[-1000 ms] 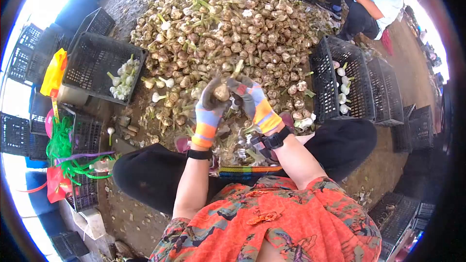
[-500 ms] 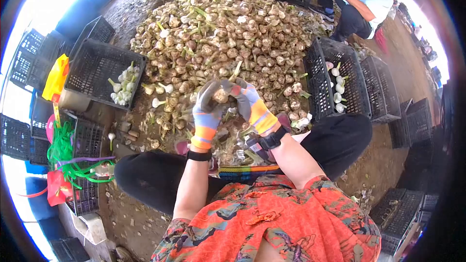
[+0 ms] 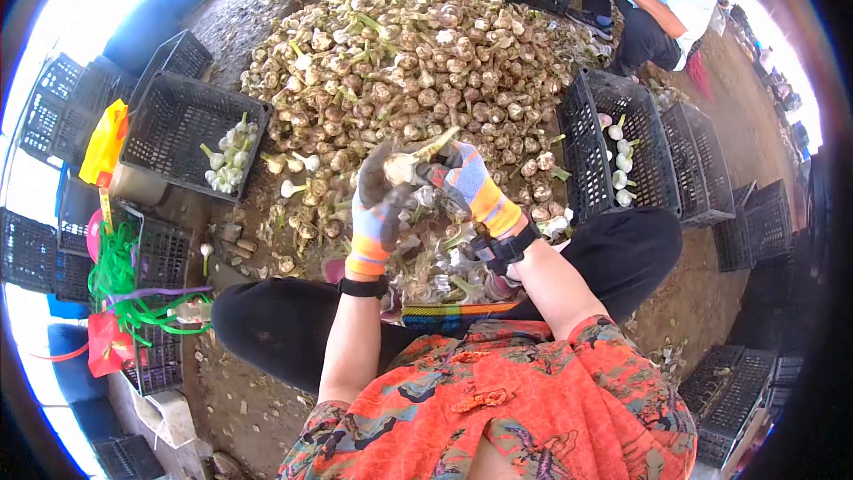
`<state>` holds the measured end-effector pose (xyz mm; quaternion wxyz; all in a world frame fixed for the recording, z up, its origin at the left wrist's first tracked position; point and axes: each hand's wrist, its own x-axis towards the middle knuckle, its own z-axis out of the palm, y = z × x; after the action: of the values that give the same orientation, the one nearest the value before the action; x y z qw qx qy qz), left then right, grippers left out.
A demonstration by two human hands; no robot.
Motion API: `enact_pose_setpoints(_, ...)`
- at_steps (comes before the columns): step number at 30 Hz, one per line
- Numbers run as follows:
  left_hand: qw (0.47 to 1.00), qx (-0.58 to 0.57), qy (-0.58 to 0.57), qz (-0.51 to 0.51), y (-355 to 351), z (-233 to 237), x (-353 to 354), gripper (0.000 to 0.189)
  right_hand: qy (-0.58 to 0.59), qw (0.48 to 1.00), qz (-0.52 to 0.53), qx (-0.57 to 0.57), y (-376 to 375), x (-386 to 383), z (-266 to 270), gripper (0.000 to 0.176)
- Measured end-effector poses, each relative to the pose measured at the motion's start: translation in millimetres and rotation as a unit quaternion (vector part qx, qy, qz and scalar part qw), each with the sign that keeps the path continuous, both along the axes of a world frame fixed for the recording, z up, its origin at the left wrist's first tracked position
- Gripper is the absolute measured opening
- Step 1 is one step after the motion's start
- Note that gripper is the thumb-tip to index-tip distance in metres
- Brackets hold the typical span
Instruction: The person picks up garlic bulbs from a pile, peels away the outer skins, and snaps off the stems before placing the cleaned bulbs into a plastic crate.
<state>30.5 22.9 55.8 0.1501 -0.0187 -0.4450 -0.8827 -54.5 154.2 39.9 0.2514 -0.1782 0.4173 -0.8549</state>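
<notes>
Both my hands wear grey-palmed gloves with orange and blue cuffs. My left hand [image 3: 380, 187] is wrapped round the bulb end of a garlic bulb [image 3: 404, 167], whose pale stalk points up to the right. On the stalk side, the fingers of my right hand [image 3: 458, 176] are closed on the same garlic. Beyond my hands rises a large heap of soil-stained garlic [image 3: 418, 62]. Between my knees lie peelings and stalk scraps [image 3: 435, 258], partly hidden by my wrists.
At left, a black crate [image 3: 169, 133] holds a bunch of whitish garlic. Another black crate [image 3: 586, 151] at right has a few cleaned bulbs. Green netting [image 3: 111, 271] and a yellow bag [image 3: 103, 142] hang at far left. A person [image 3: 666, 9] crouches at the upper right.
The garlic in my hands has turned, its stalk now leaning to the right and more of its pale side showing. My right hand has shifted slightly right. The other person's hands have moved.
</notes>
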Motion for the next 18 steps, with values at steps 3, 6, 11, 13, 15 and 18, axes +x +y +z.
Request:
enact_pose_setpoints(3,1.000,0.017,0.004,-0.021,0.9,7.0,2.6,0.048,0.355,0.881,-0.145,0.278,6.2,-2.8,4.8,0.031)
enact_pose_setpoints(6,0.998,-0.011,-0.058,0.007,9.6,13.5,-1.4,0.046,0.205,0.915,-0.176,0.301,-4.0,-3.8,-38.0,0.034)
enact_pose_setpoints(11,0.995,-0.029,-0.088,-0.032,-12.8,1.3,-2.2,0.048,0.006,0.992,-0.081,0.096,-0.3,10.4,-7.4,0.027)
enact_pose_setpoints(13,0.991,-0.034,-0.103,-0.078,-17.7,10.4,2.5,0.047,-0.008,0.994,-0.072,0.083,-0.4,15.5,4.3,0.024)
enact_pose_setpoints(15,0.994,-0.051,-0.092,-0.003,-5.9,3.9,-0.4,0.046,0.117,0.953,-0.095,0.261,-1.8,12.7,6.2,0.019)
enact_pose_setpoints(18,0.987,-0.146,-0.070,0.020,-11.5,-14.7,-4.6,0.049,0.120,0.963,-0.149,0.191,-3.5,5.9,-13.5,0.017)
